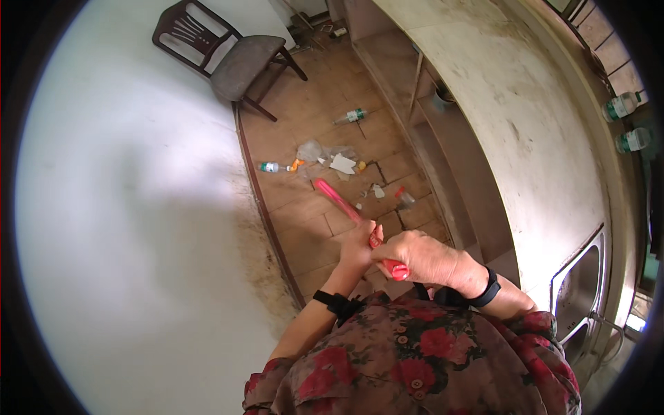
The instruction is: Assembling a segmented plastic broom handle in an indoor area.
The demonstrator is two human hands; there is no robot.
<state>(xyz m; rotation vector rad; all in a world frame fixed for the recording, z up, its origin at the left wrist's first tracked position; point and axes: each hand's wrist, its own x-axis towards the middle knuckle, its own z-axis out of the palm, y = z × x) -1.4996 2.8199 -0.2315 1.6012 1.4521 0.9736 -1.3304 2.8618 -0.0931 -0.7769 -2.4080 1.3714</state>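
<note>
Both of my hands are closed around a red pole point(339, 202), which slants from close to my body toward the far left. My left hand point(358, 242) grips it lower down, and my right hand point(420, 257) wraps round it near the top end. The pole's rounded near end pokes out below my right hand. Its far part reaches over the floor by a pile of litter, and I cannot make out what tool it belongs to. In the pile lie clear plastic bags point(311, 151), a white scrap point(342, 164) and orange bits point(296, 165).
Plastic bottles lie on the tiled floor, one by the left wall point(268, 167) and one farther off point(354, 116). A dark chair point(245, 66) stands at the far left. A counter point(498, 90) with a sink point(579, 287) runs along the right, with open shelves below.
</note>
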